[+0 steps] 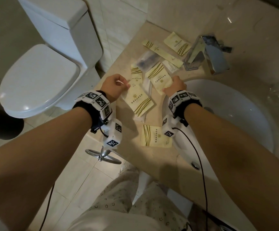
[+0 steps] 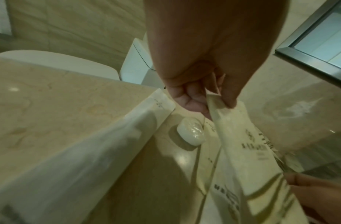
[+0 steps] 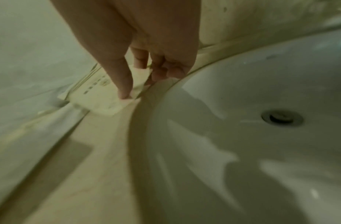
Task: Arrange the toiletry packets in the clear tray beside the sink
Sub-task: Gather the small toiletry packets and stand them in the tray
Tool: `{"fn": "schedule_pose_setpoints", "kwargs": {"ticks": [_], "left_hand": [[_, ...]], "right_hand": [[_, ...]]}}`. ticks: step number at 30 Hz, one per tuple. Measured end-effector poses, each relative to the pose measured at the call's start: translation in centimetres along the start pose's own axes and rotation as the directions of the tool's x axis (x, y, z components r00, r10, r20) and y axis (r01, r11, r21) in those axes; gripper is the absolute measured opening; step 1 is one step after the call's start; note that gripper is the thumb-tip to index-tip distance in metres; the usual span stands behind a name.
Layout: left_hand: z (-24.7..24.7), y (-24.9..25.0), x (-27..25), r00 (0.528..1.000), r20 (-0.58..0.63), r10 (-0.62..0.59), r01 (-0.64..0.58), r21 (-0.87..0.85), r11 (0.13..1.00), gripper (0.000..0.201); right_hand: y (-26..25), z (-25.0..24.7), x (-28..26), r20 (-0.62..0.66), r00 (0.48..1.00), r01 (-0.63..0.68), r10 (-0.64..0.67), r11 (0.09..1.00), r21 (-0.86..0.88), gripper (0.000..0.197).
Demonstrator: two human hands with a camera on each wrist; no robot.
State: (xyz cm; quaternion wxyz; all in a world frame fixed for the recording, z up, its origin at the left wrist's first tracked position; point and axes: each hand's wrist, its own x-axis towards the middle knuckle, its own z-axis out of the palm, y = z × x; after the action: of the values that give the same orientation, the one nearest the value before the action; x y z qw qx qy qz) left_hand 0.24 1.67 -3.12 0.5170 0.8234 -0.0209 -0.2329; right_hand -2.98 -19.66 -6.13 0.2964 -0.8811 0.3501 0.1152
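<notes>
You have cream toiletry packets with gold stripes scattered flat over the desk (image 1: 118,64) left of the sink (image 1: 235,100). One square packet (image 1: 139,100) lies tilted under your left hand (image 1: 114,86), which pinches its upper corner. Another square packet (image 1: 159,77) sits just beside the sink rim, its near end under your right hand (image 1: 175,87). A third packet (image 1: 155,136) lies apart, nearest you. A long narrow packet (image 1: 163,53) and a further square packet (image 1: 177,43) lie farther back. The clear tray cannot be made out.

Both forearms reach forward, the left hand (image 1: 114,86) pinching with curled fingers, the right hand (image 1: 175,87) likewise gripping.
</notes>
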Motion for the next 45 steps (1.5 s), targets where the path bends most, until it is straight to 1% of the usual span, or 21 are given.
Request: {"fn": "schedule_pose_setpoints", "kwargs": {"ticks": [2, 3, 5, 7, 10, 12, 15, 17, 18, 19, 21, 23, 25, 27, 31, 33, 37, 38, 41, 43, 45], "left_hand": [[-0.1, 0.3, 0.2, 1.000, -0.025, -0.003, 0.003, 0.005, 1.000, 0.027], [-0.1, 0.5, 0.3, 0.999, -0.037, 0.002, -0.002, 0.012, 1.000, 0.029], [0.1, 1.6, 0.5, 0.999, -0.036, 0.026, -0.025, 0.046, 0.999, 0.027], [0.8, 2.9, 0.7, 0.999, -0.003, 0.048, -0.047, 0.080, 0.996, 0.022], [2.4, 4.6, 1.1, 0.997, 0.063, 0.053, -0.059, 0.098, 0.993, 0.031], [4.2, 6.0, 1.2, 0.993, 0.101, 0.059, -0.073, 0.145, 0.987, 0.027], [8.5, 8.4, 0.7, 0.970, 0.234, 0.057, -0.105, 0.198, 0.975, 0.025], [11.4, 9.6, 0.3, 0.945, 0.325, 0.029, -0.114, 0.247, 0.962, 0.025], [12.8, 10.1, -0.1, 0.932, 0.363, 0.008, -0.120, 0.287, 0.950, 0.021], [14.6, 10.7, -0.7, 0.915, 0.403, -0.007, -0.138, 0.329, 0.934, 0.018], [17.5, 11.6, -1.8, 0.887, 0.461, -0.032, -0.181, 0.411, 0.894, 0.023], [20.5, 12.6, -2.9, 0.865, 0.502, -0.024, -0.227, 0.432, 0.873, 0.025], [23.7, 13.6, -4.1, 0.847, 0.530, -0.039, -0.224, 0.422, 0.879, 0.024], [26.9, 14.6, -5.2, 0.831, 0.555, -0.038, -0.237, 0.414, 0.879, 0.025], [32.3, 16.0, -7.2, 0.795, 0.606, 0.014, -0.321, 0.401, 0.858, 0.039], [34.8, 16.6, -8.2, 0.778, 0.628, 0.037, -0.357, 0.392, 0.848, 0.036], [39.5, 17.6, -10.2, 0.745, 0.663, 0.071, -0.413, 0.375, 0.830, 0.026], [40.4, 17.8, -10.6, 0.738, 0.670, 0.083, -0.428, 0.368, 0.825, 0.024], [42.9, 18.3, -11.3, 0.733, 0.670, 0.119, -0.440, 0.334, 0.833, 0.022], [44.0, 18.5, -11.7, 0.731, 0.670, 0.130, -0.428, 0.302, 0.852, 0.023], [44.8, 18.7, -11.8, 0.736, 0.662, 0.142, -0.403, 0.259, 0.878, 0.023]], "right_hand": [[0.3, -0.3, -0.2, 0.027, 0.999, -0.049, 0.046, 0.991, 0.121, 0.040], [0.5, -0.5, -0.3, 0.028, 0.999, -0.049, 0.044, 0.980, 0.195, 0.032], [0.8, -1.4, -0.8, 0.005, 0.999, -0.043, 0.045, 0.935, 0.352, 0.006], [1.2, -2.9, -1.2, -0.018, 1.000, -0.006, 0.016, 0.896, 0.444, 0.023], [1.6, -5.4, -2.2, -0.035, 0.998, 0.069, -0.059, 0.873, 0.483, 0.012], [2.6, -7.2, -2.6, -0.013, 0.995, 0.091, -0.097, 0.857, 0.508, 0.015], [5.9, -9.9, -3.5, 0.036, 0.991, 0.090, -0.125, 0.854, 0.512, 0.021], [8.1, -10.9, -4.4, 0.053, 0.993, 0.060, -0.106, 0.836, 0.546, 0.022], [9.3, -11.4, -5.0, 0.042, 0.995, 0.048, -0.086, 0.830, 0.556, 0.019], [10.9, -12.1, -5.4, 0.015, 0.998, 0.041, -0.060, 0.830, 0.557, 0.017], [13.8, -13.7, -6.1, -0.053, 0.999, 0.027, 0.002, 0.837, 0.547, 0.016], [17.2, -15.3, -6.7, -0.096, 0.993, -0.004, 0.070, 0.826, 0.563, 0.020], [20.6, -17.1, -7.7, -0.113, 0.984, -0.046, 0.137, 0.813, 0.580, 0.027], [23.6, -18.7, -8.9, -0.115, 0.973, -0.085, 0.202, 0.770, 0.632, 0.028], [28.2, -20.5, -10.8, -0.142, 0.948, -0.089, 0.286, 0.664, 0.742, 0.028], [30.4, -21.1, -11.7, -0.131, 0.938, -0.103, 0.321, 0.618, 0.779, 0.028], [34.8, -22.5, -13.1, -0.035, 0.930, -0.136, 0.366, 0.429, 0.893, 0.031], [35.8, -22.7, -13.4, -0.010, 0.937, -0.145, 0.350, 0.413, 0.899, 0.031], [38.5, -23.5, -14.4, 0.071, 0.955, -0.198, 0.288, 0.439, 0.876, 0.021], [39.9, -24.0, -14.7, 0.104, 0.949, -0.222, 0.299, 0.393, 0.892, 0.015], [41.4, -24.6, -14.7, 0.103, 0.926, -0.229, 0.364, 0.322, 0.919, 0.011]]}}
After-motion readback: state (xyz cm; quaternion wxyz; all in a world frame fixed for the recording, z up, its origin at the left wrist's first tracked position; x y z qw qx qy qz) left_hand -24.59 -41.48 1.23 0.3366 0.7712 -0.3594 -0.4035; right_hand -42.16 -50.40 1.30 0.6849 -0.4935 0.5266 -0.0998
